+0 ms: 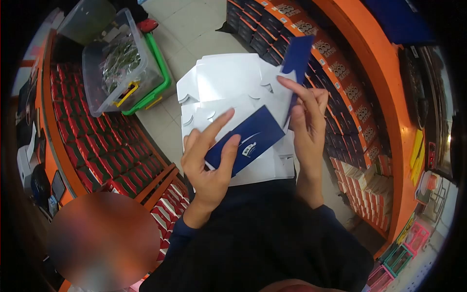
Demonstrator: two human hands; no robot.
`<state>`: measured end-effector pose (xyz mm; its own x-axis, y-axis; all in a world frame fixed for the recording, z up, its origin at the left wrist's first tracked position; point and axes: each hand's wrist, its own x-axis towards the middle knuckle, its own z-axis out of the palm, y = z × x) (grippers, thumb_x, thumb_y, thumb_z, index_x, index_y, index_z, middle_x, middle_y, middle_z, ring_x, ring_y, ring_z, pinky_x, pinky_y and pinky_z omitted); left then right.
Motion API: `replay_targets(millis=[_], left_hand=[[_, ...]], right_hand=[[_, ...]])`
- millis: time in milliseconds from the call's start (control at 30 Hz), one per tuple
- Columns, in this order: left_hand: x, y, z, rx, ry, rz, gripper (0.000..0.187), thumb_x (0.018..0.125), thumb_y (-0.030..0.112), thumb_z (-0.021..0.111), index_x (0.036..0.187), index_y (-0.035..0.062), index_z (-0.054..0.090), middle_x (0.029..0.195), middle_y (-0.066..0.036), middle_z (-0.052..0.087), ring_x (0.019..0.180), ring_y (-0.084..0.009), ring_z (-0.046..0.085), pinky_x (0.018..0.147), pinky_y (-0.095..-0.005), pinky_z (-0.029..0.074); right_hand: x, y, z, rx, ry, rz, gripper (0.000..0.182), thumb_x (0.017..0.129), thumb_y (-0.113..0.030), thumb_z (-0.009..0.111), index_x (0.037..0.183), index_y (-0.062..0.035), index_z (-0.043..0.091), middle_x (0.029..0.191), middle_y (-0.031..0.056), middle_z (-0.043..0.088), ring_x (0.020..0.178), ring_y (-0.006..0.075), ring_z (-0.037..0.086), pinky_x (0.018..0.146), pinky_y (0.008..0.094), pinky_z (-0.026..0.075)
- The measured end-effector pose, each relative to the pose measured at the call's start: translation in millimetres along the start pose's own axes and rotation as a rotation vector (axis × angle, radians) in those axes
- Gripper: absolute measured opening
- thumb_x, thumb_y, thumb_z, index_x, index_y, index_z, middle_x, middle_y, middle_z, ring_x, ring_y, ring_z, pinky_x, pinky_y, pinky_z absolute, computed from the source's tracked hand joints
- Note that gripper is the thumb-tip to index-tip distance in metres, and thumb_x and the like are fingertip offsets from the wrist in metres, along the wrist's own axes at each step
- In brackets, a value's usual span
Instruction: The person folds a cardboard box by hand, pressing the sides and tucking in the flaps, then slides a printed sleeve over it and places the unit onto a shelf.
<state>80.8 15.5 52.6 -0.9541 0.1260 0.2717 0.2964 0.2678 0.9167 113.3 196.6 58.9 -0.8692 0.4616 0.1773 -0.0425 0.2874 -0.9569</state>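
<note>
Flattened white cardboard sheets (226, 75) with curved slots lie stacked in front of my body. Over them my left hand (206, 158) grips a dark blue card piece (255, 138) that bears a small white logo, thumb on top of it. On the other side my right hand (309, 121) is at a second piece, blue at its upper end (297, 56) and white lower down, which stands tilted up; the index finger rests along its white part. The fold between the two blue parts is partly hidden by my fingers.
Shelves of red and green boxes (97, 131) line the left side. Clear plastic bins (90, 92) with a green-rimmed one stand at the upper left. Dark boxes with orange printed sides (340, 73) fill the right shelf, below an orange counter edge (389, 92). A blurred round patch covers the lower left.
</note>
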Motion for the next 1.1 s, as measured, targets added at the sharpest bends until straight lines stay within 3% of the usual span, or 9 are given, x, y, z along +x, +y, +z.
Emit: replay_targets(millis=[167, 333, 500, 700, 767, 833, 933, 1033, 1100], left_hand=[[9.0, -4.4, 2.2, -0.122, -0.096, 0.099, 0.039, 0.08, 0.006, 0.072, 0.119, 0.0081, 0.071, 0.062, 0.0, 0.05, 0.06, -0.0141, 0.036, 0.065, -0.0277, 0.029], [13.1, -3.1, 11.0, -0.13, -0.08, 0.078, 0.043, 0.078, 0.005, 0.07, 0.121, 0.009, 0.07, 0.061, 0.001, 0.05, 0.058, -0.0128, 0.036, 0.064, -0.0295, 0.027], [26.9, -12.0, 0.0, -0.304, -0.259, 0.133, 0.051, 0.077, 0.004, 0.069, 0.127, 0.0068, 0.065, 0.055, 0.003, 0.036, 0.056, -0.0138, 0.032, 0.065, -0.0293, 0.025], [44.0, -2.5, -9.6, -0.403, -0.295, 0.077, 0.057, 0.08, 0.009, 0.071, 0.134, 0.0011, 0.056, 0.056, 0.003, 0.04, 0.062, -0.0127, 0.034, 0.068, -0.0297, 0.027], [49.2, -6.8, -4.6, -0.261, -0.214, 0.31, 0.059, 0.08, 0.013, 0.073, 0.135, 0.0001, 0.054, 0.068, 0.0, 0.052, 0.08, -0.0142, 0.046, 0.081, -0.0298, 0.033], [43.8, -8.5, 10.3, -0.439, 0.124, 0.09, 0.086, 0.082, 0.035, 0.069, 0.148, -0.0039, 0.03, 0.14, -0.019, 0.044, 0.132, -0.0267, 0.039, 0.112, -0.0428, 0.021], [51.9, -23.9, 11.9, -0.488, 0.303, 0.055, 0.103, 0.076, 0.038, 0.077, 0.153, -0.0002, 0.02, 0.153, -0.023, 0.032, 0.139, -0.0305, 0.035, 0.116, -0.0427, 0.018], [43.8, -27.1, 2.9, -0.784, -0.316, -0.068, 0.126, 0.062, 0.02, 0.088, 0.156, 0.0041, 0.005, 0.158, -0.022, 0.021, 0.149, -0.0307, 0.017, 0.121, -0.0379, 0.01], [40.4, -22.8, 6.5, -0.755, -0.266, -0.147, 0.123, 0.062, 0.009, 0.084, 0.157, 0.0048, 0.005, 0.161, -0.02, 0.017, 0.15, -0.0308, 0.014, 0.121, -0.0381, 0.009]], right_hand=[[5.2, -19.3, 16.4, -0.112, -0.147, 0.023, 0.037, 0.078, -0.013, 0.082, 0.113, -0.0124, 0.071, 0.091, -0.0003, 0.041, 0.073, 0.0052, 0.04, 0.054, 0.0156, 0.031], [5.9, -7.5, 24.3, 0.033, 0.124, 0.066, 0.032, 0.078, -0.006, 0.08, 0.109, -0.006, 0.072, 0.085, -0.0029, 0.047, 0.068, 0.0022, 0.043, 0.051, 0.0182, 0.03], [7.7, -14.6, 1.0, -0.214, -0.501, -0.137, 0.036, 0.076, -0.006, 0.08, 0.111, -0.005, 0.073, 0.072, -0.0008, 0.044, 0.061, 0.0052, 0.039, 0.05, 0.0228, 0.03], [16.9, -36.5, -5.2, -0.467, -0.456, -0.263, 0.074, 0.056, -0.025, 0.089, 0.124, -0.0102, 0.067, 0.086, 0.0054, 0.034, 0.075, 0.0186, 0.043, 0.062, 0.0297, 0.04], [18.4, -31.6, -8.4, -0.539, -0.352, -0.35, 0.074, 0.054, -0.025, 0.089, 0.123, -0.0116, 0.067, 0.085, 0.0058, 0.03, 0.077, 0.0202, 0.042, 0.066, 0.0313, 0.041], [24.9, -24.8, -28.9, -0.543, -0.357, -0.403, 0.076, 0.053, -0.023, 0.09, 0.123, -0.0081, 0.065, 0.09, 0.0065, 0.043, 0.08, 0.0185, 0.045, 0.07, 0.0315, 0.043], [25.6, 6.0, -54.1, 0.092, -0.277, -0.017, 0.095, 0.046, -0.016, 0.094, 0.131, -0.0019, 0.056, 0.124, 0.0094, 0.06, 0.114, 0.0192, 0.055, 0.098, 0.0289, 0.042], [32.7, 28.3, -56.2, 0.246, -0.307, 0.008, 0.103, 0.041, -0.017, 0.096, 0.133, -0.0029, 0.053, 0.126, 0.0078, 0.059, 0.123, 0.0209, 0.052, 0.106, 0.0316, 0.037], [28.0, 40.7, -49.6, 0.335, -0.279, 0.036, 0.105, 0.039, -0.013, 0.096, 0.134, -0.0026, 0.052, 0.13, 0.0089, 0.057, 0.125, 0.0209, 0.051, 0.108, 0.0337, 0.036]])
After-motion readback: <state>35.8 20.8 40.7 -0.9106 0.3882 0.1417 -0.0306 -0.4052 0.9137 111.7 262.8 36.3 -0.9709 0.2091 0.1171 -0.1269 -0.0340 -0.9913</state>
